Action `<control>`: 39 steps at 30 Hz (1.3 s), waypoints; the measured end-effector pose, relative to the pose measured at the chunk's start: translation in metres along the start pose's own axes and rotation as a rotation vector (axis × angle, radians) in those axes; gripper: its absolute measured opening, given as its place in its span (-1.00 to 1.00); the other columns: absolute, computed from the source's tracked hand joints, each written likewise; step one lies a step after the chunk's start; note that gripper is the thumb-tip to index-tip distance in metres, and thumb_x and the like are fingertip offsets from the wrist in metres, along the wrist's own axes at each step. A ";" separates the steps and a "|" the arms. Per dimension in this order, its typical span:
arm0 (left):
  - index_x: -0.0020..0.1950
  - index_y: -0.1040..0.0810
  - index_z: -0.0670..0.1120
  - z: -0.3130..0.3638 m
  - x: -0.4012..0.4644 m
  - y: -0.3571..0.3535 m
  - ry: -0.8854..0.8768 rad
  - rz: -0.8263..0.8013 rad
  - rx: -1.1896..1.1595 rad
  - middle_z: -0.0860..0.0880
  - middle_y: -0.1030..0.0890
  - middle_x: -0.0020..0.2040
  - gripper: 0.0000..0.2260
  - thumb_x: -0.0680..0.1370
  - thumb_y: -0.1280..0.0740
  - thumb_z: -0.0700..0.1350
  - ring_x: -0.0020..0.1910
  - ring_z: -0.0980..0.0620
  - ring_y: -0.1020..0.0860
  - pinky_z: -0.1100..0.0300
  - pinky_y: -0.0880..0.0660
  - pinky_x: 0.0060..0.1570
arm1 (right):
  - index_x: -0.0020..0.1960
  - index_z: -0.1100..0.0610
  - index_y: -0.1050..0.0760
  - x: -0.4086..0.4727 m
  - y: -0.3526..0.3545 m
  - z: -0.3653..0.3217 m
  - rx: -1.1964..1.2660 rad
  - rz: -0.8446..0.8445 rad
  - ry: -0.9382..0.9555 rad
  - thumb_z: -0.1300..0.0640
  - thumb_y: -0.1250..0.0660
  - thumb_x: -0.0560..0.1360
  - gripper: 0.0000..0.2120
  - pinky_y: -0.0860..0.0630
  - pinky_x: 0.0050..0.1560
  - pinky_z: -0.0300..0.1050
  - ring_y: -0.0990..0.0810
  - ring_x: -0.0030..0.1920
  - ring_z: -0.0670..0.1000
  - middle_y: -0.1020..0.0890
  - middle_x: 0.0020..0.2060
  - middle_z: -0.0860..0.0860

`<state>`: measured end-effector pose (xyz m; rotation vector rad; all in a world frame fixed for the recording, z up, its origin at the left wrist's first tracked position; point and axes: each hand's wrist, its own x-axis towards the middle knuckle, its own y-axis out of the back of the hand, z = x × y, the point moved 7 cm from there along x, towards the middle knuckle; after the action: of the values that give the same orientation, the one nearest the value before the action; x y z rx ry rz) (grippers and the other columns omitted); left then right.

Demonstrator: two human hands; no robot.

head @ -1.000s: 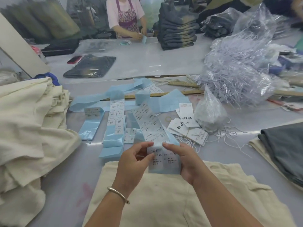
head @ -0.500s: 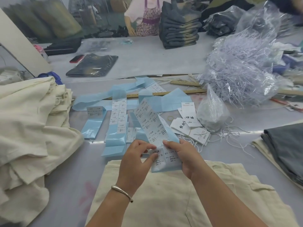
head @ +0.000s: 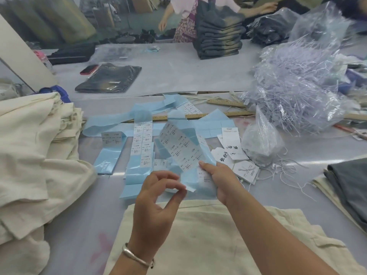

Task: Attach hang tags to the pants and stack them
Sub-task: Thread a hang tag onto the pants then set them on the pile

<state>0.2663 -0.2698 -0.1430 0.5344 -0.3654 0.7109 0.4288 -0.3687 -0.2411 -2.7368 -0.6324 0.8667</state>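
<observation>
hands [head: 186, 187] raised, fingertips pinching

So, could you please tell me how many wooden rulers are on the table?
2. One ruler lies across the table just beyond the blue sticker strips; another ruler sits behind it, angled toward the plastic bag. More may be hidden under that bag.

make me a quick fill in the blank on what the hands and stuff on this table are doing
1. The right hand holds a strip of stickers on ____ backing.
2. The left hand wears a ____ on its wrist.
3. The cream pants lie ____ the hands.
4. The hang tags lie to the ____ of the strip.

Missing: blue; bracelet; under; right
</observation>
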 end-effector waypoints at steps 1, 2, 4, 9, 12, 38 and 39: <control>-0.17 -0.62 0.06 0.001 0.002 0.007 -0.001 0.008 -0.032 0.05 -0.59 -0.01 -0.92 0.43 -0.47 -0.12 0.09 -0.03 -0.58 0.29 -0.44 0.13 | 0.04 0.17 -0.56 0.012 -0.004 -0.008 -0.003 0.014 0.024 0.20 -0.37 0.52 -0.89 -0.61 -0.37 -0.08 -0.69 -0.31 0.06 -0.71 -0.22 0.08; -0.16 -0.62 0.07 -0.001 0.003 0.013 0.010 0.010 -0.064 0.04 -0.59 0.00 -0.94 0.43 -0.46 -0.08 0.11 -0.05 -0.57 0.28 -0.45 0.15 | 0.06 0.16 -0.55 0.023 -0.009 -0.017 0.002 0.024 0.060 0.17 -0.38 0.53 -0.87 -0.63 -0.29 -0.03 -0.69 -0.24 0.07 -0.71 -0.17 0.08; -0.15 -0.62 0.08 -0.009 0.005 0.022 0.058 0.003 -0.108 0.04 -0.58 0.02 -0.95 0.41 -0.43 0.00 0.14 -0.08 -0.56 0.21 -0.48 0.14 | 0.07 0.15 -0.54 0.044 -0.023 -0.036 0.051 -0.001 0.148 0.09 -0.36 0.54 -0.84 -0.64 -0.08 0.06 -0.66 -0.12 0.08 -0.68 -0.07 0.09; -0.20 -0.62 0.08 -0.043 -0.001 0.020 0.198 -0.011 -0.140 0.03 -0.62 -0.01 -0.90 0.34 -0.41 0.06 0.00 -0.03 -0.59 0.09 -0.54 0.02 | 0.07 0.18 -0.49 0.076 -0.038 -0.035 -0.213 -0.017 0.074 -0.20 -0.24 0.54 -0.57 -0.61 -0.12 -0.05 -0.61 -0.09 0.06 -0.61 -0.05 0.10; -0.23 -0.63 0.08 -0.054 -0.007 0.007 0.238 -0.032 -0.161 0.05 -0.63 -0.08 -0.91 0.32 -0.42 0.05 -0.10 0.00 -0.60 0.16 -0.55 -0.08 | -0.09 0.18 -0.54 0.078 -0.006 -0.029 -0.459 0.142 0.118 -0.28 -0.13 0.56 -0.48 -0.49 -0.37 -0.13 -0.56 -0.32 0.02 -0.62 -0.25 0.10; -0.17 -0.51 -0.35 -0.082 -0.026 -0.096 0.733 -0.355 -0.586 -0.21 -0.69 -0.15 -0.79 0.29 -0.40 -0.25 -0.22 0.04 -0.61 0.32 -0.50 -0.23 | 0.16 0.14 -0.45 0.128 0.076 -0.062 -1.718 0.501 0.427 0.19 -0.10 0.60 -0.80 -0.28 -0.14 -0.11 -0.51 0.13 0.09 -0.57 0.09 0.06; -0.16 -0.51 -0.35 -0.082 -0.027 -0.096 0.735 -0.355 -0.582 -0.20 -0.69 -0.15 -0.80 0.33 -0.42 -0.26 -0.22 0.05 -0.61 0.32 -0.50 -0.23 | 0.15 0.14 -0.47 0.131 0.077 -0.062 -1.723 0.501 0.420 0.18 -0.10 0.61 -0.79 -0.29 -0.14 -0.11 -0.52 0.13 0.09 -0.58 0.09 0.06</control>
<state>0.3257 -0.2973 -0.2549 -0.2269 0.2155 0.3848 0.5877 -0.3811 -0.2810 -4.4322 -0.7776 -0.7749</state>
